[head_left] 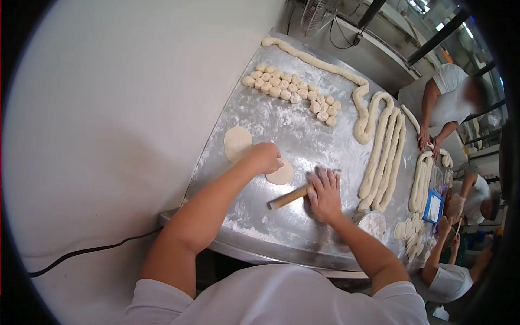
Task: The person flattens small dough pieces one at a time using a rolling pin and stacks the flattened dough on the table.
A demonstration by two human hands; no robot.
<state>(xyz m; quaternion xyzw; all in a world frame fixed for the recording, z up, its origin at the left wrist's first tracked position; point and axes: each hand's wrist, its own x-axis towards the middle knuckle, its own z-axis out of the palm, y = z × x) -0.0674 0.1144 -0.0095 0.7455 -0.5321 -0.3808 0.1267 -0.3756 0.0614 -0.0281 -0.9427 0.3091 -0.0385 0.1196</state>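
Pinched in the fingers of my left hand (265,158) is the upper edge of a flat round dough wrapper (280,173), which lies on the steel table (252,203). My right hand (325,195) rests over one end of a wooden rolling pin (290,198), its fingers stretched past the wood and the palm on it. The pin's free end points toward the lower left, slightly blurred and apart from the wrapper. Beyond my left wrist lie overlapping flat dough rounds (237,142), partly covered by my forearm.
Several small dough balls (292,89) sit in rows at the far side. A long dough rope (319,62) runs into folded strands (382,157) on the right. Near my right forearm is a round floury mound or dish (372,225). Co-workers (447,100) stand along the right side.
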